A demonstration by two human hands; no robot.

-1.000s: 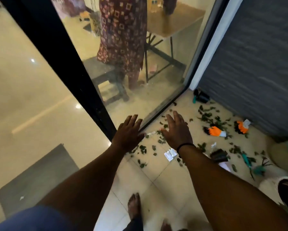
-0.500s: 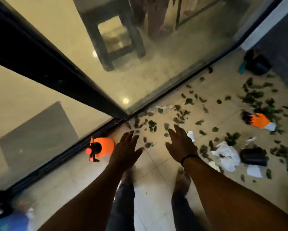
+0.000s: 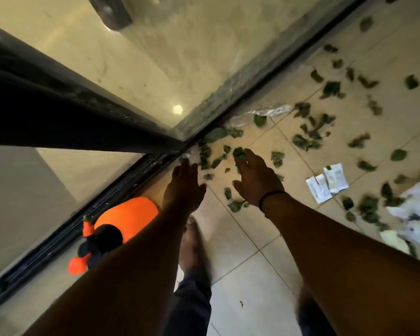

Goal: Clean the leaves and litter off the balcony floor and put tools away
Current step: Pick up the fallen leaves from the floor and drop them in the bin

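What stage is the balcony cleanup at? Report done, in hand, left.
Done: nothing visibly cleared. In hand: the left hand and right hand reach open and empty over the scattered green leaves near the sliding door track. Left: the leaves, the small white paper packets and crumpled white paper on the beige tiled floor; the orange spray bottle is not put away.

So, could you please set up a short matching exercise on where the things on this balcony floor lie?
Things:
1. orange plastic spray bottle
2. small white paper packets
3. clear plastic wrapper
4. scattered green leaves

Places:
A. close along the door track
B. under the left forearm
C. right of the right hand
D. spread across the tiles

Pairs: 1-B, 2-C, 3-A, 4-D
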